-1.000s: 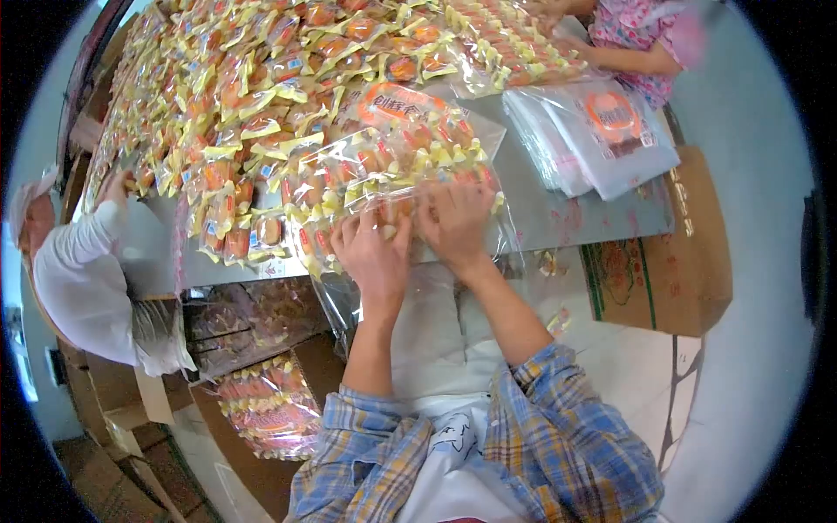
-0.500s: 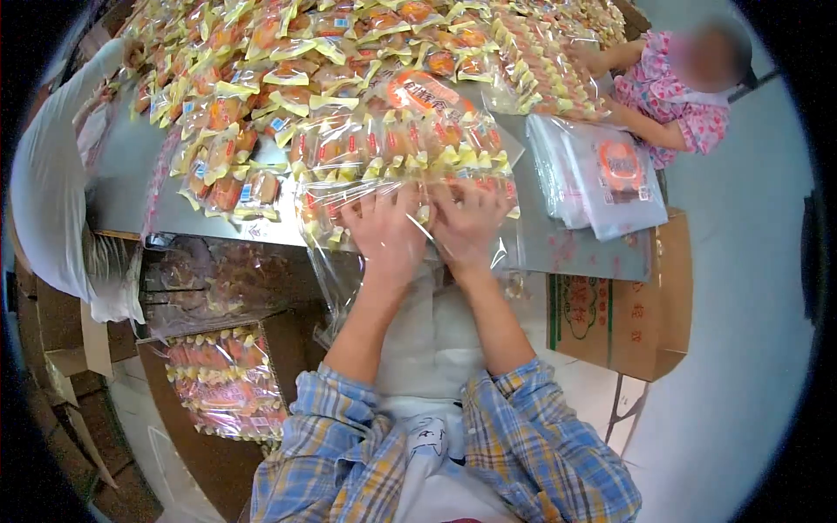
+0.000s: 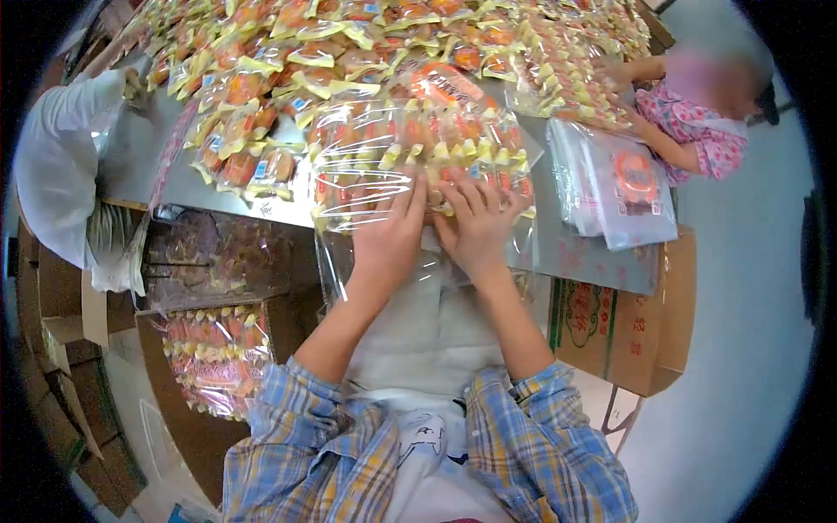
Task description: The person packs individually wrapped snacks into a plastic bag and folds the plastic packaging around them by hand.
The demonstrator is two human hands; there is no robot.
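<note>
A large clear plastic bag lies at the table's front edge, its near end hanging loose over the side. Rows of small wrapped cakes with yellow-edged wrappers fill it. My left hand rests on the near row with its fingers stretched forward; glare blurs whether film covers the fingertips. Beside it, my right hand presses on the same row with spread fingers. Part of the near row is hidden under both hands. An orange printed label shows just beyond the bag.
Loose wrapped cakes are heaped over the table. Flat printed bags lie to the right, above a cardboard box. Lower left, an open carton holds packed cakes. Co-workers stand left, in a white sleeve, and right.
The view has shifted slightly, moving the scene a little rightward. My left hand has straightened, its fingers closer together. My right hand stays on the row, and the film over the cakes looks tauter.
</note>
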